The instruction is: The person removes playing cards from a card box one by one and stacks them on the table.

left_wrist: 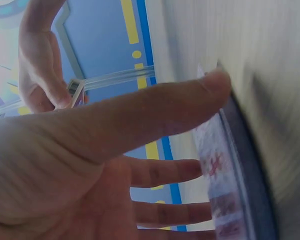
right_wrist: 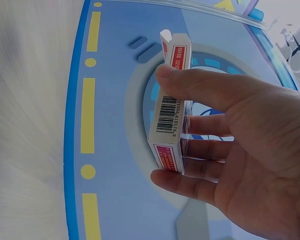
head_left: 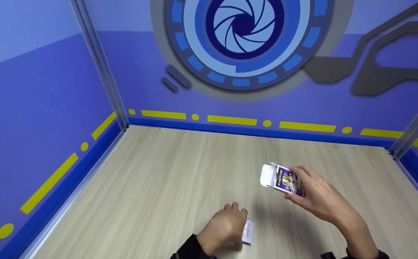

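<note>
Held up over the right side of the table is a small card box [head_left: 291, 180], purple with a gold picture on its face, its white end flap standing out to the left. My right hand [head_left: 322, 196] grips it, thumb on one narrow side and fingers on the other. A barcode marks the side of the box [right_wrist: 166, 117] in the right wrist view. Low at the middle, my left hand [head_left: 225, 226] is at a deck of cards [head_left: 248, 232] by the tabletop. In the left wrist view, thumb and fingertips meet the printed deck [left_wrist: 222, 172], partly hidden.
The pale wood-grain table [head_left: 166, 172] runs back to a blue wall [head_left: 133, 72] with yellow dashes. Another blue wall [head_left: 32, 126] stands on the left. Metal corner posts [head_left: 99, 64] rise at the table's back corners.
</note>
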Demonstrator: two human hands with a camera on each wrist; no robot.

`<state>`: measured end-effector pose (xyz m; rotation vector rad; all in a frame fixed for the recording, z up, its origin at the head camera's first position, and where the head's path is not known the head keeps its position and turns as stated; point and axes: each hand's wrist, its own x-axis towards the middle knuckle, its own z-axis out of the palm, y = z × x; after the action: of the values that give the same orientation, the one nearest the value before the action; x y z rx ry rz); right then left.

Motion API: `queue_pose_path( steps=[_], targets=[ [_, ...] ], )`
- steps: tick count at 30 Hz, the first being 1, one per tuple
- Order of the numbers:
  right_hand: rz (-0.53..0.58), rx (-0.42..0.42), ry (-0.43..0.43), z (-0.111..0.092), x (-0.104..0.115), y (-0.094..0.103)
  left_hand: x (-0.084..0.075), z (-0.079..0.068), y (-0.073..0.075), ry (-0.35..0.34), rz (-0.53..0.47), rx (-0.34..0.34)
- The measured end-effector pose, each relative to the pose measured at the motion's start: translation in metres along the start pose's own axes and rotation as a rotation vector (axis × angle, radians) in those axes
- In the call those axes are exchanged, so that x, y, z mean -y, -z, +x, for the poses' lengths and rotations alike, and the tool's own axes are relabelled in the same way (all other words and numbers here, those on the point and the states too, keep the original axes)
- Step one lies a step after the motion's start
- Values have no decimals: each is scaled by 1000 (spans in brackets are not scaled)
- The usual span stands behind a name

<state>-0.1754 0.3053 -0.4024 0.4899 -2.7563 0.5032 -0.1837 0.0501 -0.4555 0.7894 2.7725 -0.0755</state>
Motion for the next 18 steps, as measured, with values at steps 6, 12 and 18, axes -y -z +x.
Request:
queue_pose_path(
  steps=[6,12,18],
  targets=[
    [-6,-3,16,2,1,0,-8,3,-3,57,-31,-23],
    [12,16,13,3,2,-1,-9,4,-6,56,-25,-7],
    [16,14,8,0,1,-1,-6,4,-10,-1,0,-35]
  ],
)
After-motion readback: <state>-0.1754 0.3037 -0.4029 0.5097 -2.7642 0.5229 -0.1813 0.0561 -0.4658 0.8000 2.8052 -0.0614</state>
